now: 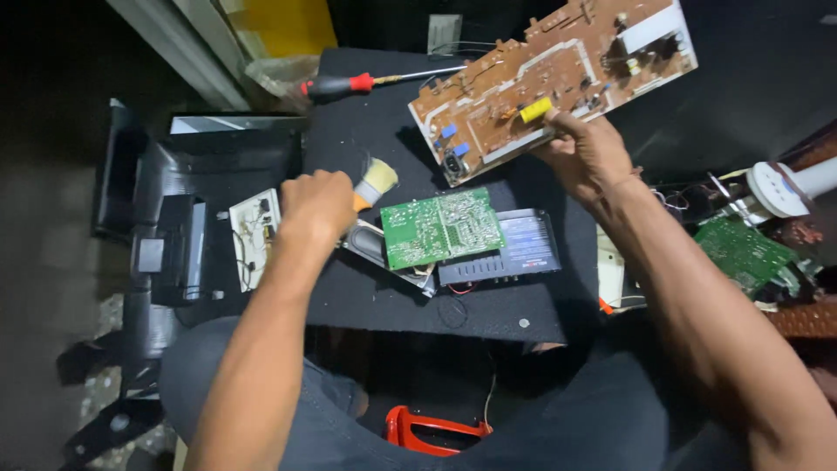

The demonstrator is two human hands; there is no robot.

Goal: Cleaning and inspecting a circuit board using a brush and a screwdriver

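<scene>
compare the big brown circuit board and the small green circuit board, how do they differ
The big brown circuit board is tan-brown with pale traces; the small green circuit board is green. The brown one is longer and larger. The right hand holds the brown one raised and tilted, while the green one lies on a black box, with no hand on it. The left hand grips a paintbrush. Both boards are flat and rectangular.

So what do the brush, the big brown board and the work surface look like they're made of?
Brush in the left hand: pale, soft-looking bristles, natural or synthetic, with an orange band at their base; the handle is hidden. Brown circuit board in the right hand: matte tan laminate, probably phenolic paper, with pale traces. Work surface: black, dull, slightly fuzzy, likely cloth or felt.
</scene>
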